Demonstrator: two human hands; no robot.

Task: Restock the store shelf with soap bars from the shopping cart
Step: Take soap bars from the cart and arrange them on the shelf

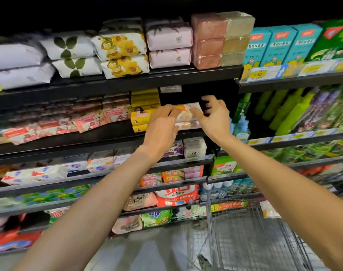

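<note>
A white-and-orange soap bar pack (187, 112) lies on top of another like pack (187, 125) in a dark gap of the second shelf (112, 134), right of a stack of yellow soap boxes (142, 112). My left hand (162, 128) holds the top pack's left end, fingers curled over it. My right hand (213, 116) pinches its right end, thumb on the front and fingers behind. The shopping cart (245, 231), grey wire, stands at the lower right with an orange-white pack (268, 210) in it.
Pink soap packs (88, 119) fill the same shelf to the left. Wrapped soaps (119, 53) and brick-like bars (208, 42) sit on the shelf above. Green bottles (288, 108) stand to the right past a black divider. Lower shelves hold more boxes and bags.
</note>
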